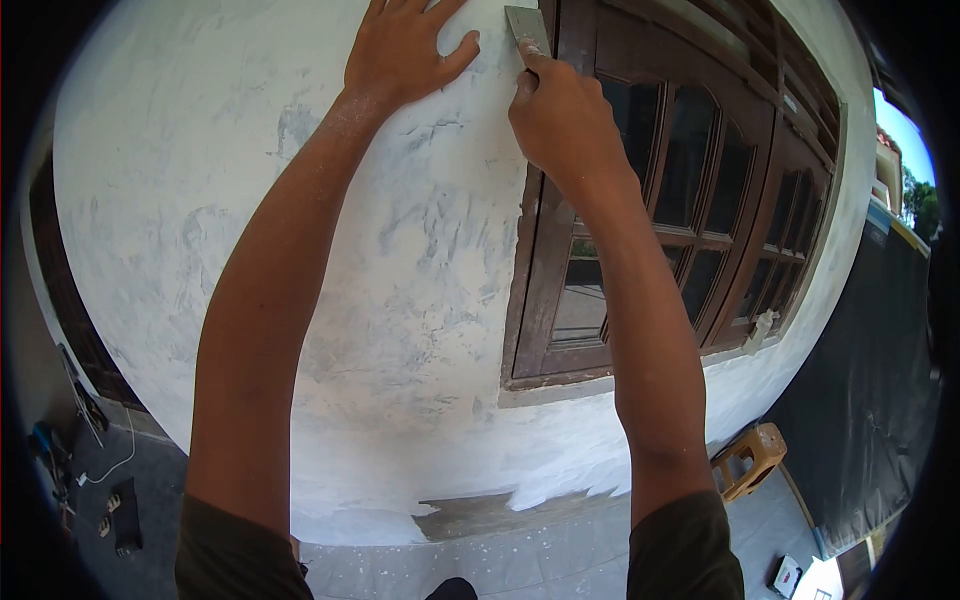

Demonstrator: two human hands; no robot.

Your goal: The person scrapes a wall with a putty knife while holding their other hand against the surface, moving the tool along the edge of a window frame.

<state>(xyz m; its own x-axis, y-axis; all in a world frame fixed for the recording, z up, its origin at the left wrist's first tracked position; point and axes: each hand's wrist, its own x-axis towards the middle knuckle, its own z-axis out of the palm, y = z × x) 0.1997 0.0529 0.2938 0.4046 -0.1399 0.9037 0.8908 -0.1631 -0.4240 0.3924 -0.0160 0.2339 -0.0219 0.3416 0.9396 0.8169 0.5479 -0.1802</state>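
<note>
My right hand (570, 120) grips a putty knife (530, 28) by its handle, index finger laid along the blade. The flat metal blade points up, at the wall beside the brown window frame (530, 290). My left hand (405, 45) is spread on the white wall (400, 270), fingers apart, to the left of the knife; its fingertips run up to the top edge of the view. Grey patches and rough streaks mark the wall's white coat. Pale dust shows on my left wrist.
Brown window shutters with glass panes (690, 160) fill the right side. A yellow plastic stool (752, 462) stands on the floor at lower right, near a dark sheet (860, 370). Sandals (110, 513) and a white cable (125, 458) lie at lower left. White specks dot the tiled floor (560, 560).
</note>
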